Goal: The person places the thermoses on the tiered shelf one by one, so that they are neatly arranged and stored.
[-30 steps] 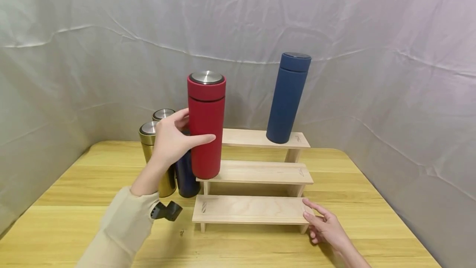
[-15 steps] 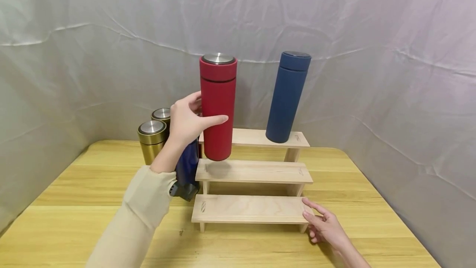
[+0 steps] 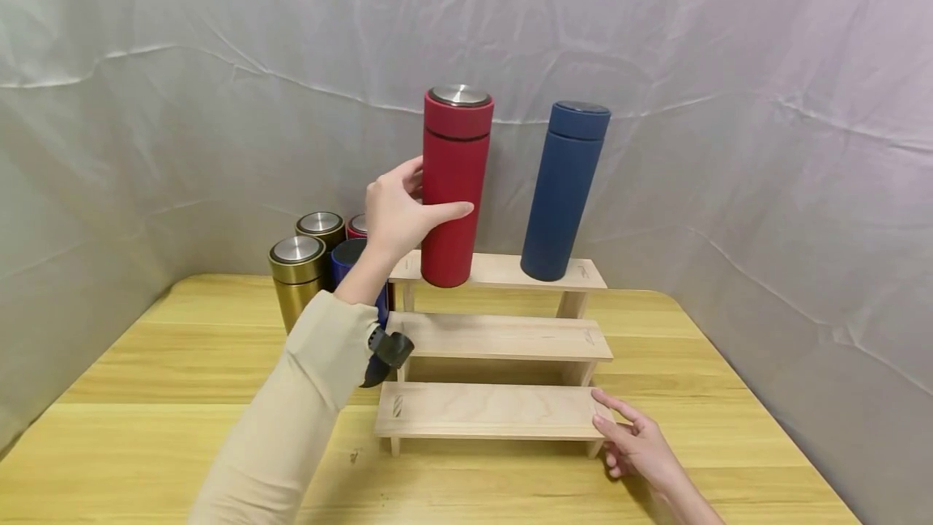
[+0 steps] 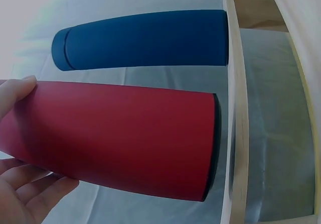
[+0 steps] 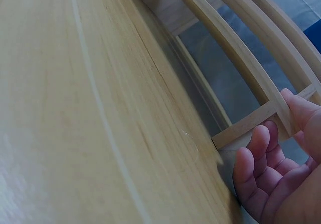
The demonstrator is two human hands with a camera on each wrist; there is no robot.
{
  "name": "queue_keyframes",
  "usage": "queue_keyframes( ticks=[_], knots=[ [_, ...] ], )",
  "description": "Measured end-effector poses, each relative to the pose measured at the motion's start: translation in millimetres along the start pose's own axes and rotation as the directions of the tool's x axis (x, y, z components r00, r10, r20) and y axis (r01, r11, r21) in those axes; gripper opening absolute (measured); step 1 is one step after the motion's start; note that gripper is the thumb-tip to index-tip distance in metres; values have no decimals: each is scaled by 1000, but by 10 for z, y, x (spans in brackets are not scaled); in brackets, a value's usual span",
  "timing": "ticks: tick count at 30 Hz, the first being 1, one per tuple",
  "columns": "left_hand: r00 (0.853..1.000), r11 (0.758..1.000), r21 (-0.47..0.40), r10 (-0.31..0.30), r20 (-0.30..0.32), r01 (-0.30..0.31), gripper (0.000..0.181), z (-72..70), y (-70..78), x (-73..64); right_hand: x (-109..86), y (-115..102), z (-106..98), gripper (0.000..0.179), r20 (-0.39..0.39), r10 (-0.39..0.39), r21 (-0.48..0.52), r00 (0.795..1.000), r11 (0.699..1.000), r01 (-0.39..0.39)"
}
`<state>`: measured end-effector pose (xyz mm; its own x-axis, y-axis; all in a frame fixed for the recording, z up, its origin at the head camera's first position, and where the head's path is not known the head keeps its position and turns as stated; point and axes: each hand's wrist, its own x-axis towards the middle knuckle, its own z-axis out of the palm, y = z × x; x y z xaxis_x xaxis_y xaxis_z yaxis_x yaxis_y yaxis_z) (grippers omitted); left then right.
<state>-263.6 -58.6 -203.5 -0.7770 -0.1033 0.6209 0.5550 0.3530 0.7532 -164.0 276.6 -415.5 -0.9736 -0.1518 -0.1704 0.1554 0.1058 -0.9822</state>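
Observation:
My left hand [image 3: 397,209] grips a red thermos bottle [image 3: 457,164] around its body, thumb across the front. It is upright, its base over the left part of the top step of a three-step wooden display stand [image 3: 488,411]. In the left wrist view, a narrow gap shows between the bottle's dark base rim [image 4: 213,148] and the step. A matte blue thermos bottle [image 3: 564,193] stands on the right end of the same step. My right hand [image 3: 641,448] pinches the right end of the lowest step; its other fingers curl below in the right wrist view.
Left of the stand, several more bottles stand close together on the wooden table [image 3: 146,428]: a gold one [image 3: 295,290], a darker gold one [image 3: 321,223], a glossy blue one [image 3: 350,253] and a partly hidden red one [image 3: 357,225]. A grey cloth [image 3: 291,104] hangs behind.
My left hand has carried the red bottle up, rightward and back, from by the middle step to the top step. My right hand and the matte blue bottle have stayed put.

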Motion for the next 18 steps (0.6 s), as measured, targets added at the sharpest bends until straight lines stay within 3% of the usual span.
queue_keyframes(
  ticks=[14, 18],
  knots=[
    [999, 995, 92, -51, 15, 49, 65, 237, -7, 109, -3, -12, -7, 36, 3, -2, 6, 1000, 1000, 2],
    [998, 993, 99, -63, 16, 61, 65, 273, -8, 124, -9, -24, 6, 33, -26, 12, -2, 1000, 1000, -13]
  ],
)
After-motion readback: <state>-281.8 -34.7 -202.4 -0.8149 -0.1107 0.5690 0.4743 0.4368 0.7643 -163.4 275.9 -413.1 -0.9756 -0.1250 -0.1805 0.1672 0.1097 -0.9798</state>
